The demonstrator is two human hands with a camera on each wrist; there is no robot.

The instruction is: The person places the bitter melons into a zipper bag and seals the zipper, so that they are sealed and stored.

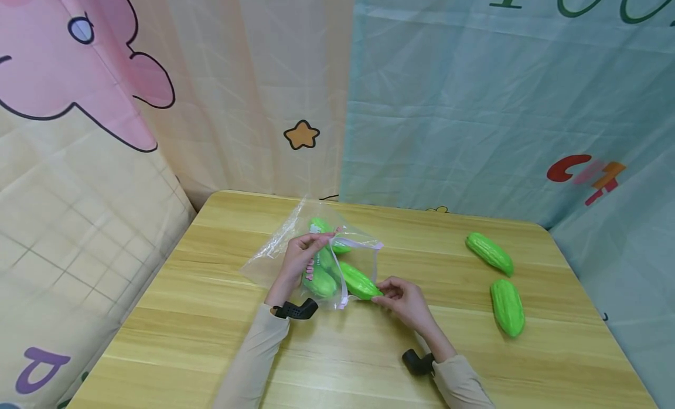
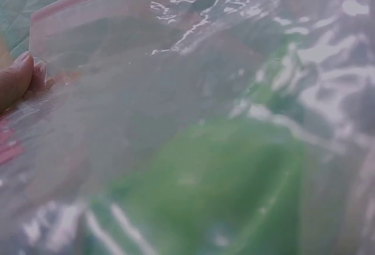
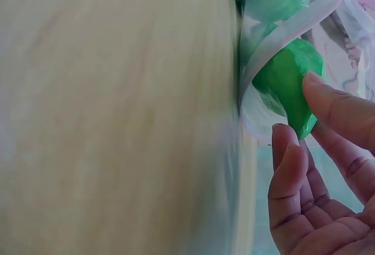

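Observation:
A clear plastic zip bag point(image 1: 274, 245) with a lilac zip edge and pink print lies on the table, its mouth facing right. Through its film show several green ridged gourds point(image 1: 320, 285). My left hand point(image 1: 299, 258) pinches the upper edge of the bag's mouth between thumb and fingers. Another gourd point(image 1: 358, 282) lies partly inside the mouth, its near tip sticking out. My right hand point(image 1: 403, 300) pinches that tip; in the right wrist view the thumb point(image 3: 340, 105) lies on one side of the gourd point(image 3: 293, 79) and the fingers on the other.
Two more green gourds, one farther back point(image 1: 489, 254) and one nearer point(image 1: 508, 308), lie on the right of the wooden table point(image 1: 184, 327). Printed cloth point(image 1: 448, 104) hangs behind the table and along its sides. Each wrist wears a black camera point(image 1: 297, 309).

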